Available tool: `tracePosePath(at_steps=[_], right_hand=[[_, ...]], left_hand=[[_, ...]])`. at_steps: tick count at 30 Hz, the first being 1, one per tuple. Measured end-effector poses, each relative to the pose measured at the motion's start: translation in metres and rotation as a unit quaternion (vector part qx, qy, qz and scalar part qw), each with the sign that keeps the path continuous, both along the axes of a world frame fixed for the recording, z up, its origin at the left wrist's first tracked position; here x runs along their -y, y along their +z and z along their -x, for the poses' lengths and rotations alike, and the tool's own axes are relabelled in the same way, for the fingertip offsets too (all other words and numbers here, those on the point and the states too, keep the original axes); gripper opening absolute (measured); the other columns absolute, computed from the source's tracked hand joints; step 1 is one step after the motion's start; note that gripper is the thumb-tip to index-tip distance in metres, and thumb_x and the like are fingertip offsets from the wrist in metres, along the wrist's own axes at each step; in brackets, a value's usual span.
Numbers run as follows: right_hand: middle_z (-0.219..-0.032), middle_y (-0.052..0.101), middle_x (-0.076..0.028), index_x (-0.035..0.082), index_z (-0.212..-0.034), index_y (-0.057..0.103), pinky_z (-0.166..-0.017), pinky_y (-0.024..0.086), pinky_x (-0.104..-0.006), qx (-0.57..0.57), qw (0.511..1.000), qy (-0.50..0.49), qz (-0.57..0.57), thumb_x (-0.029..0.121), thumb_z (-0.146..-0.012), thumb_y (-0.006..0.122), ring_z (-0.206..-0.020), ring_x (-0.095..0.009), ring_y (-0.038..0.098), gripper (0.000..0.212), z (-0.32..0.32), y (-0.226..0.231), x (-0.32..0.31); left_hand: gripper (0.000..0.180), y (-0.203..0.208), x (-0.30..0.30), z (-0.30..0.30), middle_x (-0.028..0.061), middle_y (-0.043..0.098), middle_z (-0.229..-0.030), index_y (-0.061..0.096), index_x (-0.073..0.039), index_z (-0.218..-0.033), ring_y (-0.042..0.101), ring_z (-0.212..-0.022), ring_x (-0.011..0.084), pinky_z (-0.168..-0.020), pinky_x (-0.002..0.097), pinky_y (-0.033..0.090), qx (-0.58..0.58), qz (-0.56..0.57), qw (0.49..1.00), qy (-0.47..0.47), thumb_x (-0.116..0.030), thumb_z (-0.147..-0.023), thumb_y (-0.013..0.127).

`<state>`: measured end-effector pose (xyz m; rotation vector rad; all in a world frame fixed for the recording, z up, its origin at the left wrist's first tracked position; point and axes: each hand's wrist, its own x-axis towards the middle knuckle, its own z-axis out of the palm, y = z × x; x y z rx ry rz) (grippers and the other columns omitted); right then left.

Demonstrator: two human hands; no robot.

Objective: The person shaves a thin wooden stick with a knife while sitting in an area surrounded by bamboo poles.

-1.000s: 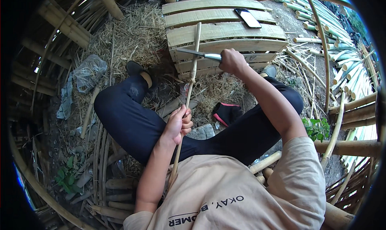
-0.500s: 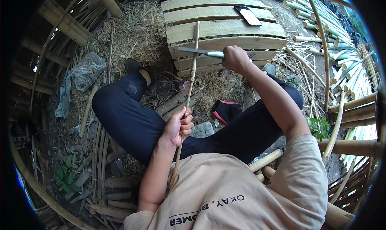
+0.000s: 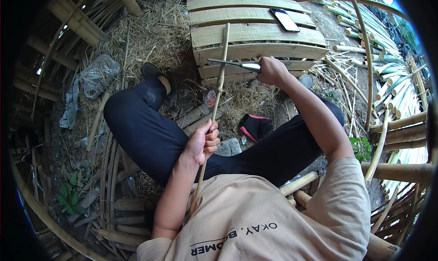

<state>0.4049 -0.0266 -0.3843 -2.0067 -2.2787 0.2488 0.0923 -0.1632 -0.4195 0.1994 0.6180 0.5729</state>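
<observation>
Closest to you, against your beige shirt, the lower end of a thin bamboo strip [image 3: 214, 110] rests near your chest, and your left hand [image 3: 201, 144] is curled tight around it a little way up, fingers wrapped fully over the strip above your dark-trousered lap. From that grip the strip runs up and away from you, between your knees, slightly tilted, until its far end lies over the slatted bamboo worktop [image 3: 255, 31]. Between your legs on the ground sits a black and red cloth item [image 3: 255, 126], with a flat grey stone [image 3: 229, 147] just beside your left hand. Farther out, your right hand [image 3: 272, 70] is closed around the handle of a knife [image 3: 235, 64], whose blade points to your left and meets the strip crosswise at the near edge of the worktop. Beyond that, a dark phone [image 3: 284, 20] lies flat on the far slats, well apart from the blade. Off to your left, a crumpled clear plastic bag [image 3: 96, 74] sits on the straw, and to your right a stack of green bamboo poles [image 3: 388, 56] lies on the ground.
</observation>
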Motion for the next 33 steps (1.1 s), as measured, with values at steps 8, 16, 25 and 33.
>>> tracePosePath(at_steps=[8,16,25,33], right_hand=[[-0.086,0.072,-0.024,0.003,-0.088,0.075,-0.079,0.058,-0.0486,-0.003,1.000,0.019,0.024,0.018,-0.068,0.068,-0.083,-0.041,0.071,0.026,0.012,-0.002,0.004],[-0.084,0.072,-0.023,0.004,-0.087,0.075,-0.078,0.058,-0.0488,-0.020,0.998,-0.047,-0.032,0.016,-0.070,0.066,-0.080,-0.041,0.071,0.022,0.007,0.000,-0.013],[-0.084,0.072,-0.024,0.003,-0.084,0.074,-0.079,0.058,-0.0486,-0.015,0.998,-0.053,-0.012,0.017,-0.068,0.068,-0.081,-0.042,0.071,0.021,0.007,0.007,-0.019],[-0.087,0.072,-0.024,0.003,-0.085,0.074,-0.081,0.058,-0.0481,-0.023,0.998,-0.052,-0.020,0.017,-0.070,0.068,-0.083,-0.041,0.071,0.022,0.008,0.014,-0.015]], left_hand=[[0.030,-0.004,-0.002,0.005,-0.0090,0.022,-0.060,0.041,-0.016,-0.087,0.018,-0.045,0.0013,-0.036,0.0181,0.016,0.022,0.016,1.000,-0.002,-0.035,-0.111,0.038],[0.030,0.000,-0.003,0.005,-0.0092,0.023,-0.060,0.041,-0.016,-0.087,0.018,-0.045,0.0011,-0.036,0.0184,0.016,0.014,0.006,1.000,-0.003,-0.034,-0.111,0.039],[0.031,-0.003,-0.001,0.006,-0.0095,0.022,-0.060,0.041,-0.016,-0.088,0.019,-0.045,0.0004,-0.036,0.0176,0.016,0.001,-0.020,1.000,-0.010,-0.037,-0.110,0.039],[0.031,-0.003,0.000,0.004,-0.0094,0.024,-0.060,0.042,-0.015,-0.089,0.019,-0.044,0.0004,-0.036,0.0178,0.016,-0.010,-0.040,0.999,-0.015,-0.037,-0.111,0.039]])
